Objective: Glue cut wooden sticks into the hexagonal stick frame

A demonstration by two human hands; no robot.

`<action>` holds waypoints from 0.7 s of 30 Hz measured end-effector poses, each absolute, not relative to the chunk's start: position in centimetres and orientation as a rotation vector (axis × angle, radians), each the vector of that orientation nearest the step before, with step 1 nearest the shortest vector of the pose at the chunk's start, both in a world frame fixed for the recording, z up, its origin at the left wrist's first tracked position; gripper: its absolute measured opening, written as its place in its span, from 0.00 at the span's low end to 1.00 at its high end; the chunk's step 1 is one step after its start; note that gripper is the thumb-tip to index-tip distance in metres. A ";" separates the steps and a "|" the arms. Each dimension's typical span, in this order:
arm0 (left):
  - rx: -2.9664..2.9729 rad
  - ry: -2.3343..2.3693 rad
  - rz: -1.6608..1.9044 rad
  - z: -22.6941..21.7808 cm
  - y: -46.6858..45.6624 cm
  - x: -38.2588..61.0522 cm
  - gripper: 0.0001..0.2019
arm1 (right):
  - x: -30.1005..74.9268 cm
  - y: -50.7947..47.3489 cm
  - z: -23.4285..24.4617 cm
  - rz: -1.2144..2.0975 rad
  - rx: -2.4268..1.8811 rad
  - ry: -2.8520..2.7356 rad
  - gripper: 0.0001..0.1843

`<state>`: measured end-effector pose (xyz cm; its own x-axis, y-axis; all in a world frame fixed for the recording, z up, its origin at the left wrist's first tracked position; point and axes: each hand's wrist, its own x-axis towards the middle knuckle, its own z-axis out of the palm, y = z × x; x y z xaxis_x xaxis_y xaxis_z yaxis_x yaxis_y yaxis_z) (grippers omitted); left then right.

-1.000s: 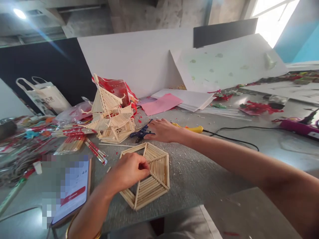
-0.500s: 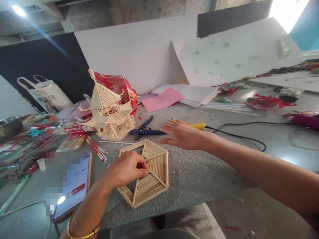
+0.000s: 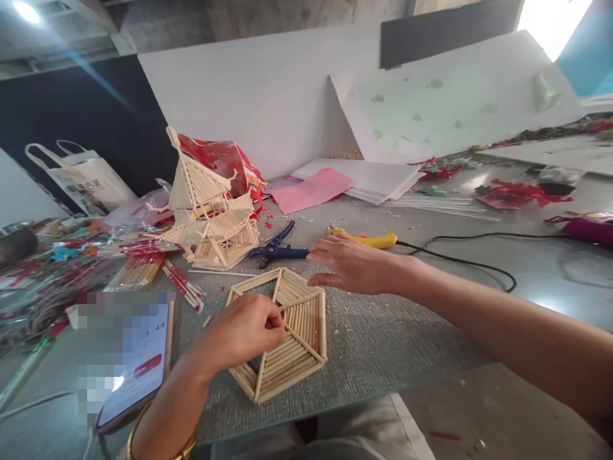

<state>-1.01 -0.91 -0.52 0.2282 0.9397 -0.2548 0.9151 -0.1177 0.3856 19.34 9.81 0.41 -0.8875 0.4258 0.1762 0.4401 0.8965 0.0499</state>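
nearest, lower left of frame: phone [image 3: 138,377] on the tabletop [image 3: 378,338], partly blurred out. lower centre: hexagonal stick panel [image 3: 302,322], lying flat. status: rim and the spokes i can see are in; upper-right, right and bottom wedges are packed with sticks. lower-left wedge has sticks by the rim only, dark gap inside; upper-left wedge also open. the one on the left side is under my hand, can't tell. my read: about half filled, the open wedges are what's left.

left hand [image 3: 249,329] is over the panel's left side, fingertips drawn into a pinch near the hub; can't tell if a stick sits between them. right hand [image 3: 352,262], centre of frame, is palm down, fingers extended, gripping nothing i can see. it's at the handle end of the blue cutter [image 3: 287,254], contact unclear. yellow corded tool [image 3: 380,241] just behind it.

farther, left of centre: loose stick [image 3: 223,273] lies in front of the stick house model [image 3: 230,222]. model is upright, tiered roofs on, looks close to complete. red-wrapped stick bundles [image 3: 184,284] nearby, so stock remains. behind: pink sheet [image 3: 313,190], red bag [image 3: 218,156].
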 end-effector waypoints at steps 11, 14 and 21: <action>2.064 1.700 0.071 -0.2 -0.9 -1.0 0.11 | 19.6 10.0 0.3 -0.169 -0.605 -2.883 0.23; 2.085 1.694 0.064 -0.2 -0.8 -1.0 0.11 | 19.9 10.3 0.4 -0.171 -0.603 -2.864 0.23; 2.152 1.700 0.046 -0.2 -0.9 -0.9 0.10 | 20.5 10.8 1.1 -0.209 -0.664 -2.870 0.24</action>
